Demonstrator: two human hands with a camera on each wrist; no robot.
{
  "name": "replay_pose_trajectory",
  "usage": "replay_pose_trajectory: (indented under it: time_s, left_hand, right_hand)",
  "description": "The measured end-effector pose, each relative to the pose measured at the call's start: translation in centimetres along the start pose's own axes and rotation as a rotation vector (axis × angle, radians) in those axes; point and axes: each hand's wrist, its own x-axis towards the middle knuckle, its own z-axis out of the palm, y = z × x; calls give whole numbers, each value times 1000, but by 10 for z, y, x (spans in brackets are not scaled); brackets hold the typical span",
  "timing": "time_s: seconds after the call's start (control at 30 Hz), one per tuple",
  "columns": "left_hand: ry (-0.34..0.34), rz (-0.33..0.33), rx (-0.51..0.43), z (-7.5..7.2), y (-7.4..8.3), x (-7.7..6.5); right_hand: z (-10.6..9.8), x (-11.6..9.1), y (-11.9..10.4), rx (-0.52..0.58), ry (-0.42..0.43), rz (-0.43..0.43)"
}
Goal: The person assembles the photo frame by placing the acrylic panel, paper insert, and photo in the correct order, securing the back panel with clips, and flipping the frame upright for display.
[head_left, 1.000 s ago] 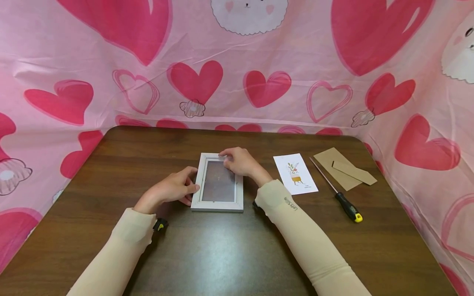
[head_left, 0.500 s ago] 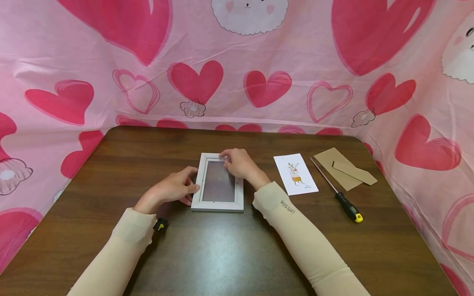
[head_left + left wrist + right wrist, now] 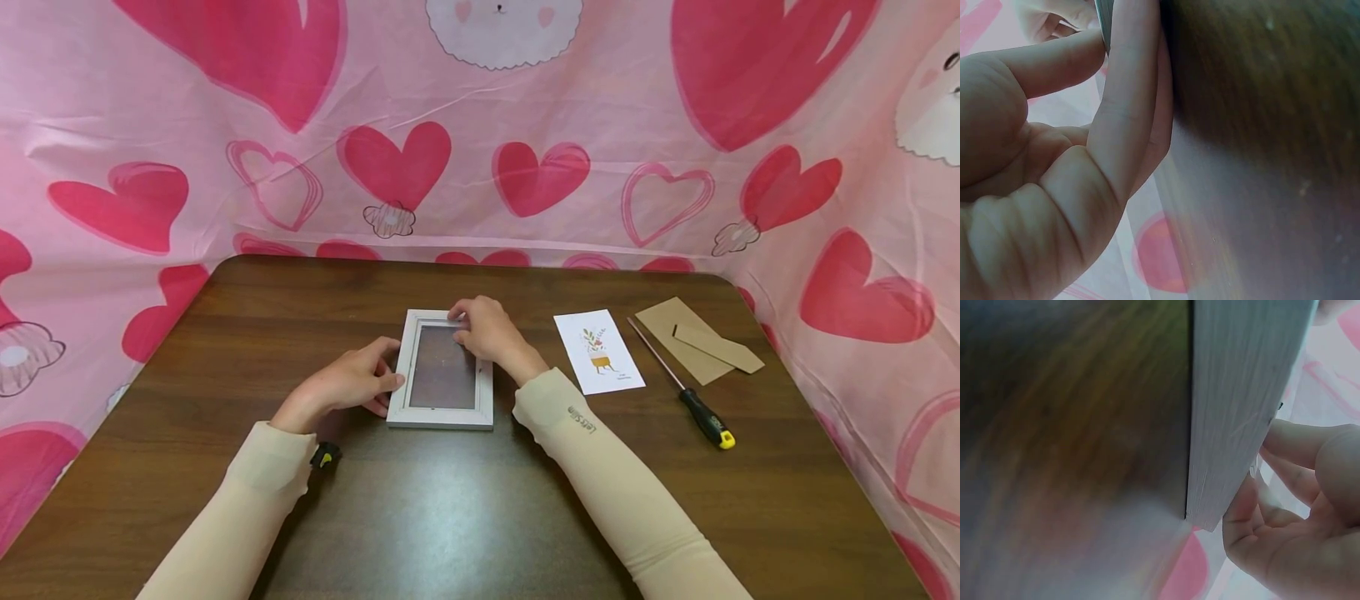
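Note:
A white picture frame (image 3: pixel 484 398) lies on the table with its back up and a greyish pane (image 3: pixel 444 371) in its opening. My left hand (image 3: pixel 347 379) holds its left side, thumb on the rim and fingers along the outer edge; in the left wrist view the fingers (image 3: pixel 1125 94) run low beside the tabletop. Bent over the far right corner is my right hand (image 3: pixel 489 329), index finger at the top rail and thumb at the pane. In the right wrist view its thumb and fingers (image 3: pixel 1244 519) come together behind the frame's side (image 3: pixel 1241 406).
To the right lies a white card (image 3: pixel 600 354) with a plant drawing. Beyond it are a screwdriver (image 3: pixel 701 414) with a black and yellow handle and a brown backing board (image 3: pixel 678 317) with a stand strip (image 3: pixel 723 348). A pink heart-print cloth (image 3: pixel 540 100) surrounds the brown table (image 3: pixel 442 517).
The right hand's fingertips have shifted very slightly to the right along the top rail. The left hand and the frame stay in place.

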Motion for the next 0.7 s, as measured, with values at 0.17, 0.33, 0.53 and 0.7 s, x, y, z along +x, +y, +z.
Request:
replay_pose_trajectory:
  time_s: [0.17, 0.33, 0.53, 0.7]
  left_hand:
    - [0, 4, 2, 0, 0, -1]
    - [0, 8, 14, 0, 1, -1]
    - [4, 4, 17, 0, 2, -1]
    - [5, 14, 22, 0, 3, -2]
  right_hand:
    - [1, -1, -1, -39, 28, 8]
    - [1, -3, -2, -32, 65, 40]
    - [1, -5, -3, 10, 70, 89]
    - [2, -5, -1, 17, 65, 96]
